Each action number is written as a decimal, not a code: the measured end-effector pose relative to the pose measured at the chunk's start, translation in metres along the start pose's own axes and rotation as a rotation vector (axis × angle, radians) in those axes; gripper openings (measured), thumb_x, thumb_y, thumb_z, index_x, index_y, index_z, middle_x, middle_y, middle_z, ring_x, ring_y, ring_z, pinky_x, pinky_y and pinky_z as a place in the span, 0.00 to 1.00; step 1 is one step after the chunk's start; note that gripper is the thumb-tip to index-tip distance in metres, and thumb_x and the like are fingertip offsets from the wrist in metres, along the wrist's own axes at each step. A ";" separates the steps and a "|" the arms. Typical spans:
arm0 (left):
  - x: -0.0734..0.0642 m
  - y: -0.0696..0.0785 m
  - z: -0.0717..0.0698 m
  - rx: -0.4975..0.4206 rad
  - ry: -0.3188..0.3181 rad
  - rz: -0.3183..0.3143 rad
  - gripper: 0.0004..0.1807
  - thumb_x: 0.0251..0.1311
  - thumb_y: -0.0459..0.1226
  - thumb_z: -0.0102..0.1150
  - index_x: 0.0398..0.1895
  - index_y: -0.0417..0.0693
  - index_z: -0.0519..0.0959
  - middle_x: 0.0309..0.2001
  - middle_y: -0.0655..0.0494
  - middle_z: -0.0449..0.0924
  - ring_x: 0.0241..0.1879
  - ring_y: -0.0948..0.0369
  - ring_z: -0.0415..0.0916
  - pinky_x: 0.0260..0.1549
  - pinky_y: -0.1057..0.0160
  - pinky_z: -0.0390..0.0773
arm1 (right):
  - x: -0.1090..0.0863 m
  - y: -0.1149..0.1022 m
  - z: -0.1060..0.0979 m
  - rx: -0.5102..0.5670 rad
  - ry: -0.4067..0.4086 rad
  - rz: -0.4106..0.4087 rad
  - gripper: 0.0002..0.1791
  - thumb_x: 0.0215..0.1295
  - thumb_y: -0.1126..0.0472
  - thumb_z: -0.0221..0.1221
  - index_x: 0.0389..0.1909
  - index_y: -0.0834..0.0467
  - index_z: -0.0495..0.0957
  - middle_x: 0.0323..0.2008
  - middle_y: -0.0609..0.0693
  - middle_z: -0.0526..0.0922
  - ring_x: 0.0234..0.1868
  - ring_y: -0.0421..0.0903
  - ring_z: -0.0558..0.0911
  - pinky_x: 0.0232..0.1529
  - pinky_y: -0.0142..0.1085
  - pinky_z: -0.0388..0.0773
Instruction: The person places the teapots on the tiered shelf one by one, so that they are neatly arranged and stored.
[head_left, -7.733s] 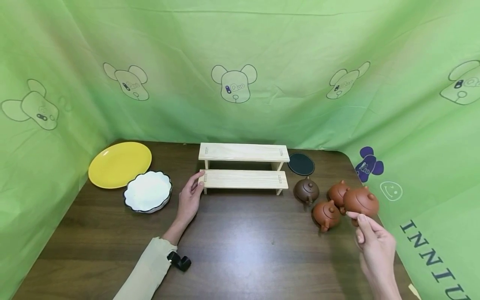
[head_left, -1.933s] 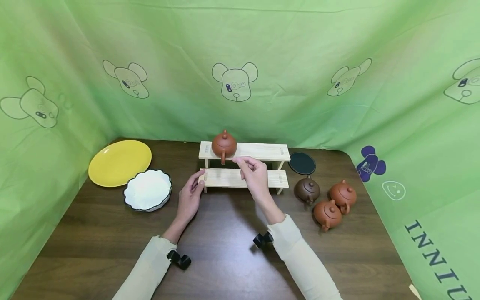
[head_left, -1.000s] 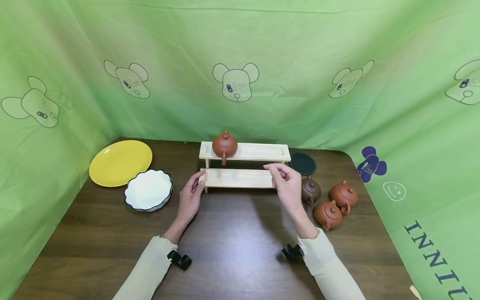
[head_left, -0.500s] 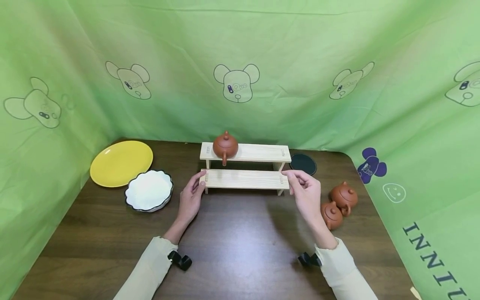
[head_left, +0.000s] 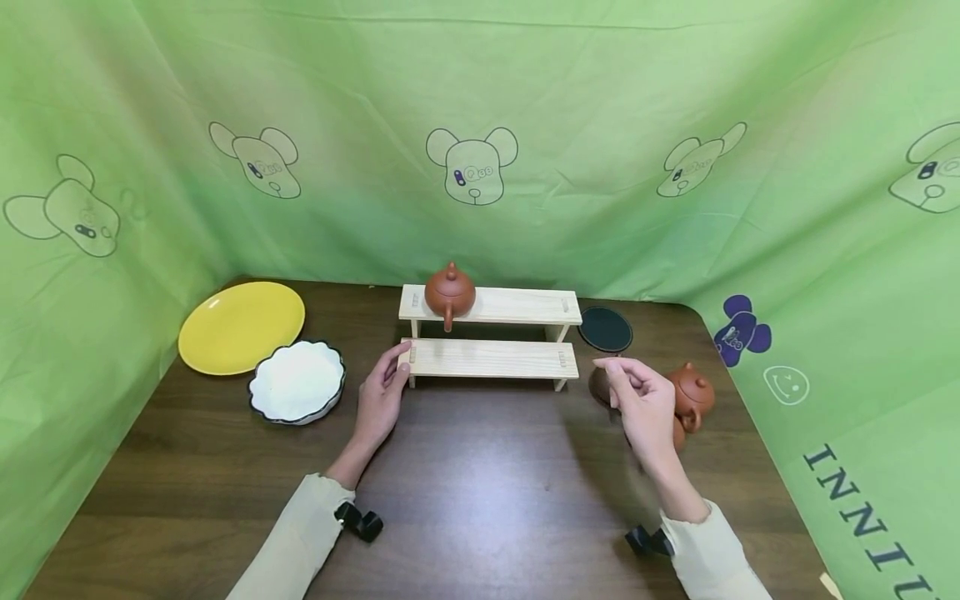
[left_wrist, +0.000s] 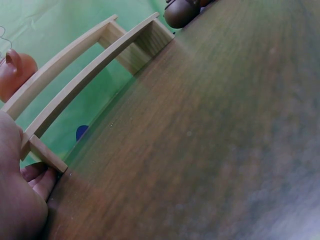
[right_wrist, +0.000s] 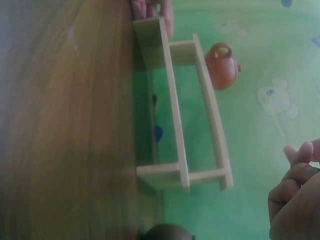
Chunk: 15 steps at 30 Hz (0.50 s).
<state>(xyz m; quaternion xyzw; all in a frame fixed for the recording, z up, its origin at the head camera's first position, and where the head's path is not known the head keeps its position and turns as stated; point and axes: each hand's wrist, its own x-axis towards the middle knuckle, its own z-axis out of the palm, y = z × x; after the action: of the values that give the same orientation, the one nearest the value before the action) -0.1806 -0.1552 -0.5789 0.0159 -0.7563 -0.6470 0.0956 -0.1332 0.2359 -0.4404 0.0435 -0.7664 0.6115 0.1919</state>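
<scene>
My left hand (head_left: 381,398) grips the left end of the lower step of a two-step wooden display stand (head_left: 487,358), thumb in front. A reddish-brown clay teapot (head_left: 450,293) sits on the left part of the upper step, handle towards me. My right hand (head_left: 647,408) is raised over the right side of the table, fingers curled and holding nothing. It overlaps a dark brown teapot (head_left: 602,387), which is mostly hidden. Behind the hand are two more reddish-brown teapots, one (head_left: 692,392) mostly in view, the other (head_left: 678,433) almost covered.
A round black coaster (head_left: 606,328) lies right of the stand. At the left are a yellow oval plate (head_left: 240,327) and a white dish (head_left: 297,382) with a scalloped dark rim. Green printed cloth (head_left: 480,242) closes in the table's back and sides.
A reddish-brown teapot, earlier held in my right hand, now stands on the upper step. That hand has let go and moved back right to the other teapots. My left hand keeps its place.
</scene>
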 end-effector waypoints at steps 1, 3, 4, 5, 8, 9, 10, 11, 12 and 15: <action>-0.001 0.001 0.000 0.007 0.002 0.008 0.20 0.84 0.42 0.60 0.74 0.66 0.82 0.76 0.54 0.79 0.72 0.56 0.79 0.71 0.51 0.78 | -0.001 0.001 -0.002 -0.002 0.006 0.002 0.12 0.83 0.64 0.63 0.44 0.66 0.92 0.14 0.46 0.72 0.16 0.35 0.66 0.17 0.32 0.55; -0.001 0.003 0.001 0.020 0.005 0.024 0.21 0.84 0.42 0.60 0.74 0.64 0.82 0.76 0.52 0.79 0.72 0.55 0.79 0.70 0.50 0.78 | -0.003 0.002 -0.007 -0.010 0.016 0.011 0.12 0.83 0.64 0.63 0.43 0.67 0.91 0.14 0.46 0.72 0.16 0.35 0.67 0.17 0.31 0.57; -0.002 0.004 0.001 0.022 0.005 0.021 0.21 0.84 0.42 0.60 0.74 0.65 0.82 0.76 0.52 0.79 0.72 0.55 0.79 0.70 0.50 0.78 | -0.005 0.003 -0.009 -0.012 0.021 0.016 0.12 0.83 0.64 0.63 0.43 0.67 0.91 0.14 0.46 0.72 0.15 0.34 0.66 0.17 0.30 0.56; -0.002 0.005 0.001 0.021 0.006 0.018 0.21 0.84 0.42 0.60 0.74 0.65 0.82 0.76 0.52 0.79 0.72 0.55 0.79 0.70 0.51 0.78 | -0.006 0.004 -0.011 -0.005 0.028 0.027 0.11 0.82 0.65 0.63 0.43 0.68 0.91 0.14 0.46 0.72 0.14 0.34 0.66 0.16 0.30 0.56; -0.003 0.005 0.001 0.022 0.006 0.016 0.21 0.84 0.41 0.60 0.74 0.66 0.81 0.76 0.52 0.79 0.72 0.56 0.79 0.69 0.53 0.79 | -0.008 0.007 -0.017 0.012 0.048 0.049 0.12 0.82 0.67 0.62 0.44 0.72 0.90 0.13 0.47 0.72 0.14 0.35 0.66 0.14 0.31 0.54; -0.003 0.005 0.001 0.023 0.007 0.016 0.21 0.84 0.41 0.59 0.74 0.66 0.81 0.76 0.52 0.79 0.72 0.56 0.79 0.69 0.55 0.79 | -0.009 0.008 -0.020 0.013 0.058 0.054 0.12 0.82 0.67 0.62 0.44 0.72 0.89 0.13 0.47 0.72 0.13 0.34 0.66 0.13 0.31 0.53; -0.003 0.005 0.001 0.021 0.009 0.014 0.21 0.84 0.41 0.60 0.74 0.65 0.82 0.76 0.53 0.79 0.72 0.56 0.79 0.69 0.56 0.79 | -0.010 0.009 -0.022 0.012 0.068 0.058 0.12 0.83 0.67 0.62 0.45 0.73 0.89 0.13 0.47 0.72 0.13 0.34 0.65 0.12 0.31 0.52; -0.002 0.005 0.001 0.019 0.011 0.013 0.21 0.84 0.41 0.60 0.74 0.65 0.82 0.76 0.53 0.79 0.72 0.56 0.79 0.69 0.58 0.79 | -0.010 0.011 -0.024 0.011 0.078 0.062 0.12 0.83 0.67 0.62 0.45 0.73 0.89 0.13 0.47 0.72 0.13 0.35 0.66 0.12 0.31 0.53; -0.002 0.005 0.001 0.018 0.014 0.015 0.20 0.84 0.41 0.60 0.74 0.65 0.82 0.76 0.53 0.79 0.72 0.57 0.79 0.68 0.59 0.79 | -0.011 0.011 -0.026 0.000 0.086 0.059 0.13 0.83 0.66 0.62 0.45 0.73 0.89 0.13 0.47 0.72 0.13 0.35 0.66 0.12 0.32 0.53; -0.002 0.004 0.001 0.018 0.021 0.018 0.20 0.84 0.41 0.60 0.74 0.64 0.82 0.76 0.54 0.79 0.71 0.57 0.79 0.67 0.63 0.79 | -0.012 0.015 -0.031 -0.013 0.110 0.068 0.13 0.83 0.66 0.62 0.44 0.72 0.90 0.13 0.46 0.72 0.13 0.35 0.65 0.13 0.31 0.54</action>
<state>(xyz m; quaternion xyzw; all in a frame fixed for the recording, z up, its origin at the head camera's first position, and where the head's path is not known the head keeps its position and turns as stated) -0.1787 -0.1530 -0.5759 0.0169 -0.7611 -0.6392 0.1092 -0.1191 0.2672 -0.4532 -0.0174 -0.7595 0.6143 0.2134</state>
